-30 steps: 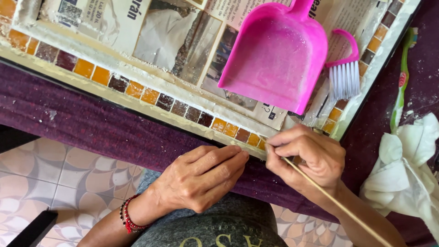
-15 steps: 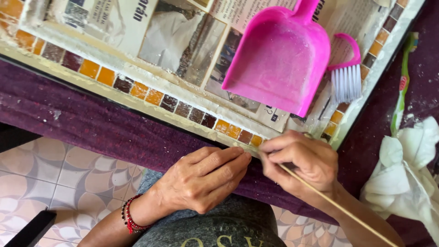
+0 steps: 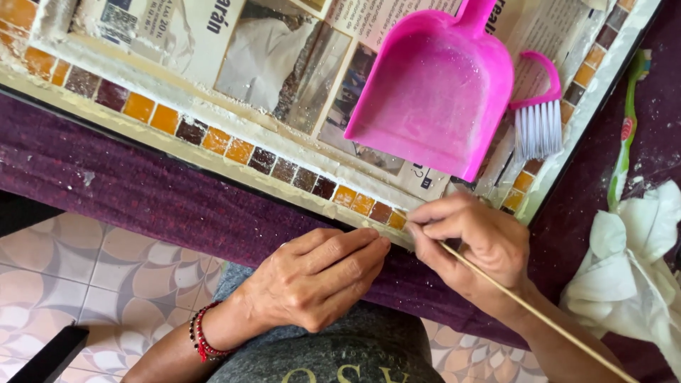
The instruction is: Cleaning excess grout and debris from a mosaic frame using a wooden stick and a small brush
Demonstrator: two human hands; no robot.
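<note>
A thin wooden stick [image 3: 525,305] is pinched between the fingertips of the right hand [image 3: 475,245], low and right of centre; its tip is set against the mosaic frame [image 3: 234,152] edge, its tail running to the lower right corner. The stick is judged light, stiff but easily snapped, so it is best held near the tip. The left hand [image 3: 319,280] is laid on the purple cloth [image 3: 142,198], fingers loosely curled, holding nothing, fingertips touching the frame edge. A pink dustpan [image 3: 433,92] and brush [image 3: 537,117] lie at upper right.
</note>
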